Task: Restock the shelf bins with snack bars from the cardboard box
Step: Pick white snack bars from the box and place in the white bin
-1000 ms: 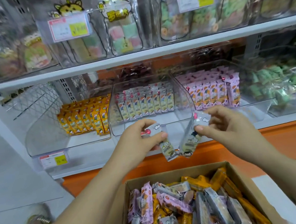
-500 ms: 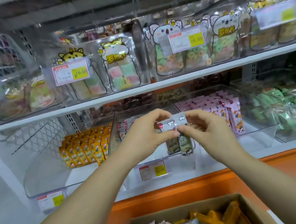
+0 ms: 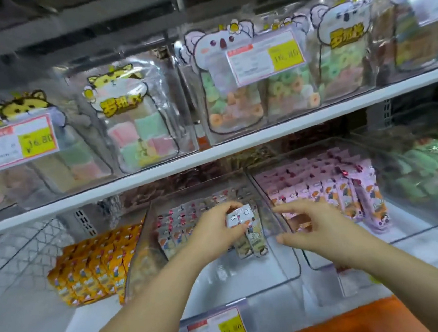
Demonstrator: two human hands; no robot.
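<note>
My left hand (image 3: 216, 233) reaches into the middle clear bin (image 3: 250, 278) and grips two grey-green snack bars (image 3: 248, 232) by their tops, hanging upright at the front of the row of matching grey bars (image 3: 175, 229). My right hand (image 3: 317, 226) hovers just right of them with fingers spread, holding nothing, over the wall between the middle bin and the bin of pink bars (image 3: 335, 192). The cardboard box is out of view.
A bin of orange bars (image 3: 96, 263) stands to the left, green packets (image 3: 427, 172) to the right. The upper shelf (image 3: 211, 153) carries bagged sweets behind price tags. A price tag (image 3: 217, 329) hangs on the middle bin's front. An orange base panel (image 3: 387, 318) runs below.
Both bars passed into my left hand, which moved forward into the middle bin. My right hand let go and opened. The view rose, and the cardboard box dropped out of sight.
</note>
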